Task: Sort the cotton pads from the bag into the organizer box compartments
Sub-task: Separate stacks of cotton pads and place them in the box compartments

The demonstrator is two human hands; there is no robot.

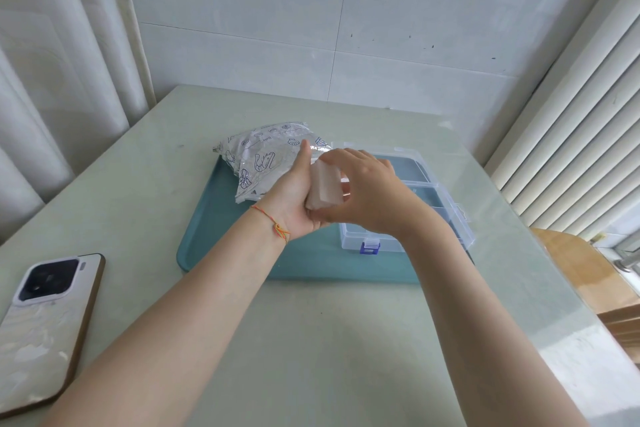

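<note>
Here your left hand (294, 198) and right hand (363, 194) both clasp a stack of cotton pads (320, 189) above the tray (214, 253), beside the box (433, 218). Probably light, soft, loose: squeeze its flat faces.

1. Both forearms bare, reaching forward and converging so the hands meet.
2. Left hand (294, 198) palm turned toward the right, thumb straight and pointing up, fingers cupping a stack of cotton pads (320, 189) from below.
3. Right hand (367, 191) back up, fingers curled over the stack's top and far side.
4. Thin orange string bracelet (275, 224) around the left wrist.
</note>
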